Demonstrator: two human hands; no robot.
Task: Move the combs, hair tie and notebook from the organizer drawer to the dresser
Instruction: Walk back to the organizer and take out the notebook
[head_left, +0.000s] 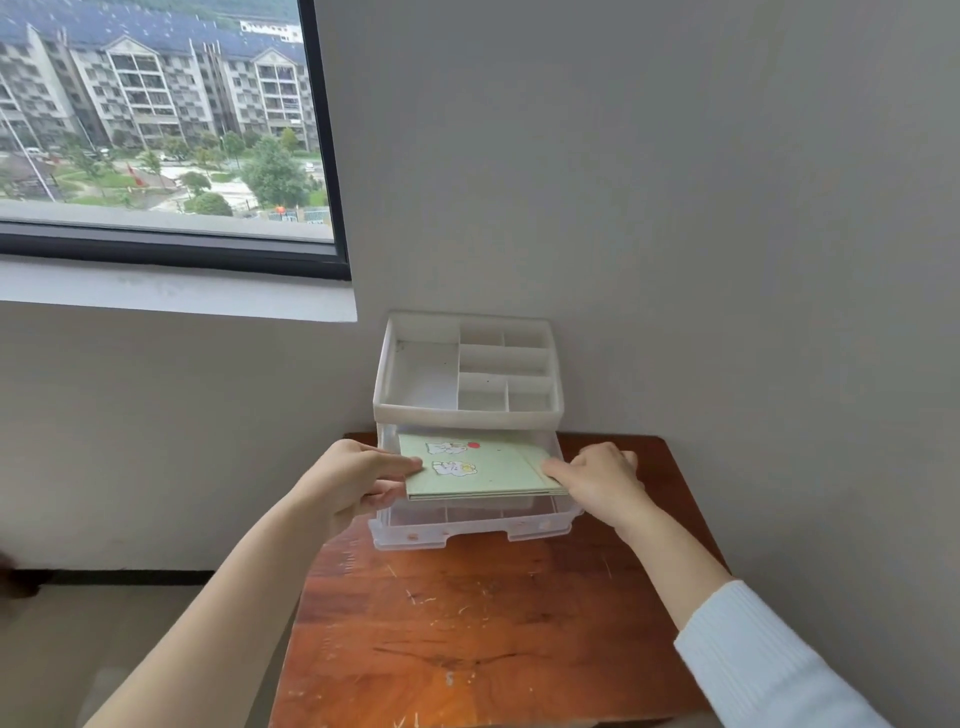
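A pale green notebook (483, 467) with cartoon stickers lies tilted over the pulled-out clear drawer (470, 525) of a white plastic organizer (467, 410). My left hand (353, 478) grips the notebook's left edge, thumb on top and fingers under it. My right hand (597, 475) grips its right edge the same way. The drawer sticks out over the wooden dresser top (483, 623). Combs and hair tie are not visible; the notebook covers most of the drawer's inside.
The organizer stands at the back of the dresser against the grey wall (675, 208), with an open divided tray on top. A window (156, 119) and sill are at the left. The dresser's scratched wooden surface stretches towards me in front of the drawer.
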